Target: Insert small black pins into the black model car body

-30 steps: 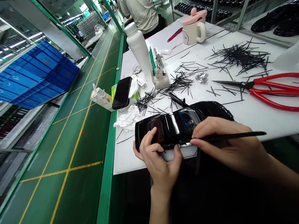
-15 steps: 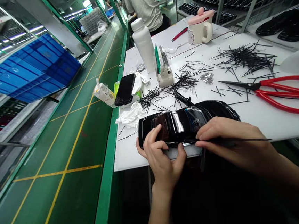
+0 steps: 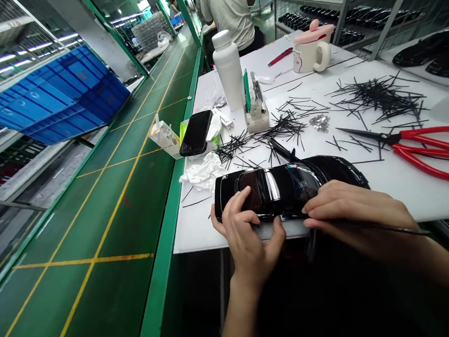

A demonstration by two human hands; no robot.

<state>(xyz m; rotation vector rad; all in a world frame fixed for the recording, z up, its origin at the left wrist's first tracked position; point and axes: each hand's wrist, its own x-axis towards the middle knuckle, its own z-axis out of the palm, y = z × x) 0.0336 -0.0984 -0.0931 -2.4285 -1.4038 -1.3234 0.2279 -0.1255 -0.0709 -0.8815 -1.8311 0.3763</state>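
Black model car (image 3: 283,187) lies at the near edge of the white desk (image 3: 199,236), with scattered black strips (image 3: 289,126) beyond it. The left hand (image 3: 250,245) grips its left end, as it did a second ago. The right hand's fingers pinch a slim black tool (image 3: 395,227) beside the windshield; then the tool lay level in view, now its free end slopes downward. The camera has shifted, so the car and red-handled scissors (image 3: 423,146) appear farther right.
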